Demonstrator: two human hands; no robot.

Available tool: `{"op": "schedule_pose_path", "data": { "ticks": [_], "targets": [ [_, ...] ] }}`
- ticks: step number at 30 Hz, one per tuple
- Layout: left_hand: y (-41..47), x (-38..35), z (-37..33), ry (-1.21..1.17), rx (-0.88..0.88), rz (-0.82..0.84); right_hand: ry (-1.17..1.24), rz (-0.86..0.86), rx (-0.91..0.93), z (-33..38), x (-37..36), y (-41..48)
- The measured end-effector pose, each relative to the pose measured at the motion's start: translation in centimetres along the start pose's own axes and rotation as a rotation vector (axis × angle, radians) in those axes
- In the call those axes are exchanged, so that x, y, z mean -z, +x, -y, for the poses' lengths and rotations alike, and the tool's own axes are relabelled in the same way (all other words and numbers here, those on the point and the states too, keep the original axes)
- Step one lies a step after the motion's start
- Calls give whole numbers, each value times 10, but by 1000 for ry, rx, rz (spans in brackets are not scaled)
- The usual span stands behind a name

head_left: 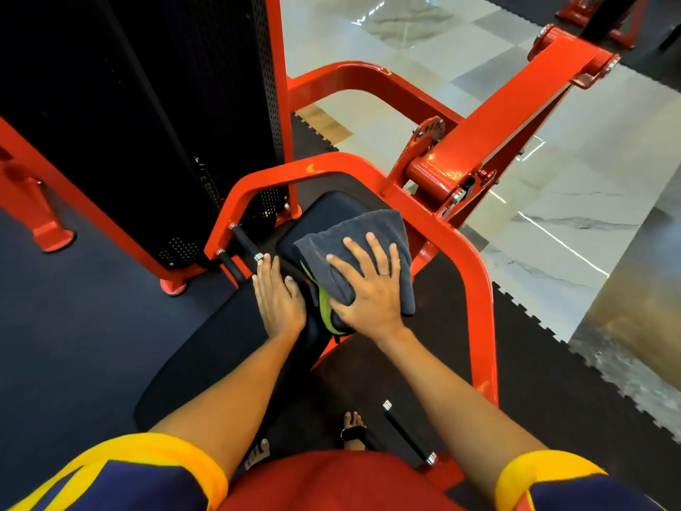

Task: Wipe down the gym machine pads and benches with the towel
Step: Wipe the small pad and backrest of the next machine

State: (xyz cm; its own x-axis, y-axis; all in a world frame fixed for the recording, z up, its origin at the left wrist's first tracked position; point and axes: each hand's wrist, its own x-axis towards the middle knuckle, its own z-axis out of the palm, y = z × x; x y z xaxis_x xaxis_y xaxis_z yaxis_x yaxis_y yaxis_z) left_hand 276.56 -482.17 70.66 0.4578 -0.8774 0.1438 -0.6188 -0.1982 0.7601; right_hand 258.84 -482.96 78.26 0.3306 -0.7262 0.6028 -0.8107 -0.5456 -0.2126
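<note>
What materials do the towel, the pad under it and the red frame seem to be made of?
Towel: grey, soft looped cloth, probably microfibre, with a fuzzy matte surface.
Pad: black, smooth, faintly shiny, likely vinyl over foam.
Red frame: glossy painted metal, judging by its sharp highlights and bolts.

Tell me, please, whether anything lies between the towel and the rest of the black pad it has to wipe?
Nothing visible does. The right hand presses the grey towel flat on the black pad; the left hand rests at the pad's left edge, beside the towel.

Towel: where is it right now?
Head view, centre: the grey towel lies on the black pad, pressed flat under the right hand, beside the left hand.
</note>
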Motion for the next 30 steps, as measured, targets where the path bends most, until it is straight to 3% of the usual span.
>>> {"op": "schedule_pose_path", "data": {
  "ticks": [3, 8, 12, 16, 22, 26, 30],
  "targets": [
    [1, 0, 2, -24, 8, -8, -19, 96, 24, -20, 12, 25],
    [-1, 0, -2, -28, 33, -13, 41, 326, -319, -33, 15, 107],
    [-2, 2, -4, -41, 64, -27, -218, 540, -162, -17, -4, 147],
    [0, 1, -1, -51, 48, -42, -417, 644, -15, 20, -29, 148],
    [-1, 1, -5, -22, 75, -78, -177, 736, 424, 10, -18, 97],
    [1, -1, -3, 26, 105, -64, -266, 715, 352, -9, -9, 133],
    [-4, 6, -3, 11, 187, -11, -438, 830, 199, 25, -38, 172]
  ]
}}
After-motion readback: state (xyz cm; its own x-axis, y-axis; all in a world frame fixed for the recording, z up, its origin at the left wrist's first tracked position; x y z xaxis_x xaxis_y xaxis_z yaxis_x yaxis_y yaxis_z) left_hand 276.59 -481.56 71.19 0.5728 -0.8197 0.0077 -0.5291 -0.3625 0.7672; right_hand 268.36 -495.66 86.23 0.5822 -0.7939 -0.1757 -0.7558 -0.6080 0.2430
